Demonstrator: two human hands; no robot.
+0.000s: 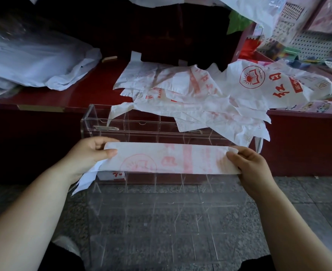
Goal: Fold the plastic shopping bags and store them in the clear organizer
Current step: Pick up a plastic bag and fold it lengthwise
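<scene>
At about 8 o'clock from the middle of my view, through the wall of the clear organizer (pixel 94 122), I see a white-and-red wad (pixel 113 175) in a near-left compartment. I take it for one bag already stored, though I can't be sure. The other cells look unfilled, so I judge the job barely begun. The bag in hand (pixel 171 159) is folded lengthwise into a long flat strip, stretched across the organizer's top; it needs folding down further before it fits a cell. Up at 1 o'clock a loose pile of printed bags (pixel 180 94) waits on the red counter (pixel 94 85), some drooping over the organizer's far right edge. My left hand (pixel 90 151) pinches the strip's 9 o'clock end, thumb on top and fingers curled behind, with the loose tails hanging below. My right hand (pixel 247 163) pinches the 3 o'clock end, fingers curled around its edge, both forearms reaching forward.
</scene>
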